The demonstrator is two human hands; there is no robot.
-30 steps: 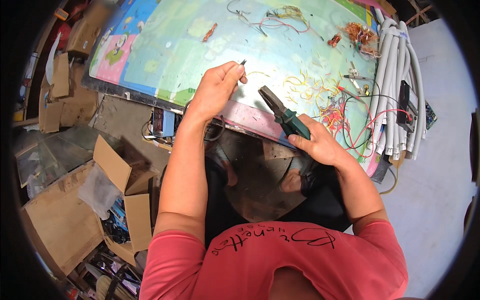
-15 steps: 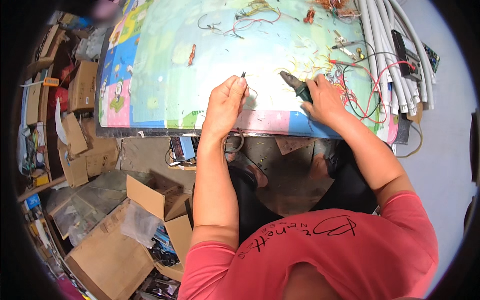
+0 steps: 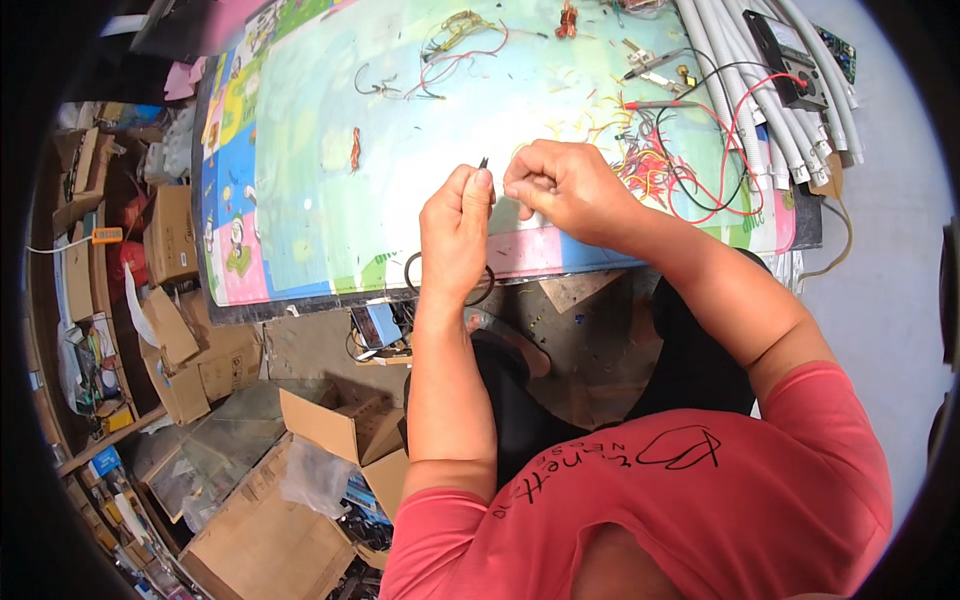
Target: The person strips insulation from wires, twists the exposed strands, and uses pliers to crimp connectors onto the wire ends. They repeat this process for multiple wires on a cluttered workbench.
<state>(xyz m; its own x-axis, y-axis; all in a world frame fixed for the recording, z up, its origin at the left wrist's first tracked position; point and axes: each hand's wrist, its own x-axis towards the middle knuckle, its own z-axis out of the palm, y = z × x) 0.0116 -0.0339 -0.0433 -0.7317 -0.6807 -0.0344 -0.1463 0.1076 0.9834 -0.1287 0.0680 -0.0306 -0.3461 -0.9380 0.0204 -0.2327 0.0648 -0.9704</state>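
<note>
My left hand (image 3: 455, 225) is closed on a dark cable, whose end (image 3: 484, 163) sticks up past the thumb; the cable (image 3: 412, 275) loops round below the wrist. Just right of it, my right hand (image 3: 570, 195) is closed in a pinch near the left fingertips; what it holds is too small to make out. No pliers show. Beyond both hands lie scraps of yellow and red wire (image 3: 640, 165) and a copper-coloured wire bundle (image 3: 355, 149) on the patterned mat (image 3: 300, 230).
A meter (image 3: 785, 70) with red and black leads rests on white tubes (image 3: 730, 90) at the back right. Open cardboard boxes (image 3: 315, 420) and a cluttered shelf (image 3: 95, 360) are on the left. A pale surface (image 3: 880, 250) runs along the right.
My right hand has moved left to beside my left hand; the green pliers it held are out of sight. The view has shifted, so the table's surroundings appear moved.
</note>
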